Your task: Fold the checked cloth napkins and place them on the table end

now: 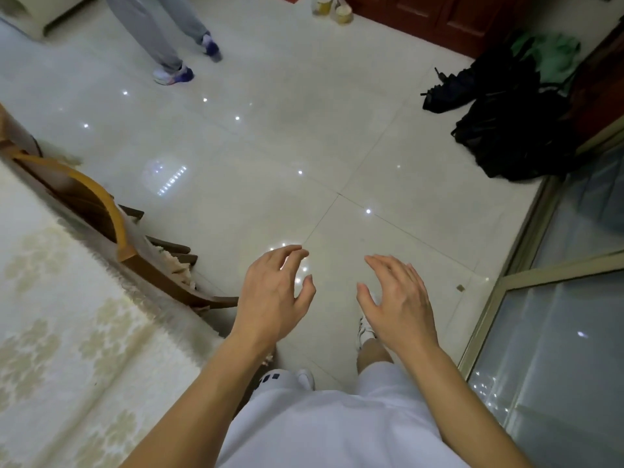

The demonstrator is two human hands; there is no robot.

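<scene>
A pale tiled floor [270,146] fills most of the frame, with the cloth-covered bench [50,315] along the left edge and a wooden chair [101,211] tucked against it. A dark bag [513,136] lies at upper right. At lower centre the left hand [270,298] and right hand [398,298] hover over the floor, fingers spread and holding nothing. No checked napkins are visible anywhere, so I judge the folding is either unstarted or out of sight.
</scene>
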